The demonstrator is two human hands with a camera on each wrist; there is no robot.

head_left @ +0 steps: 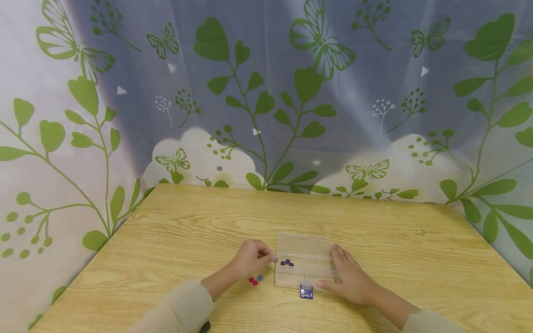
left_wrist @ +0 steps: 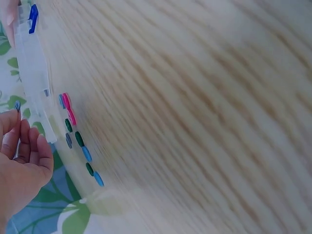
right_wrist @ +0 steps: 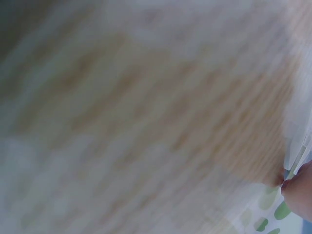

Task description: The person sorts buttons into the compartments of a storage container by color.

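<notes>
A clear plastic compartment box [head_left: 291, 245] lies on the table, its lid raised and a blue latch [head_left: 306, 292] at the front. My left hand [head_left: 251, 259] pinches a small dark bluish button [left_wrist: 18, 105] between thumb and index finger, right at the box's left wall. Inside the left compartment sit several dark buttons [head_left: 287, 262]. My right hand [head_left: 351, 277] rests against the box's right side with fingers extended and the thumb near the front edge. Only part of that hand shows in the right wrist view.
On the table left of the box lie loose pink buttons [head_left: 253, 281] and a blue button [head_left: 260, 278]. The left wrist view shows green buttons [left_wrist: 79, 139] and more blue ones among them. A leaf-patterned curtain [head_left: 266, 92] hangs behind the wooden table [head_left: 208, 217].
</notes>
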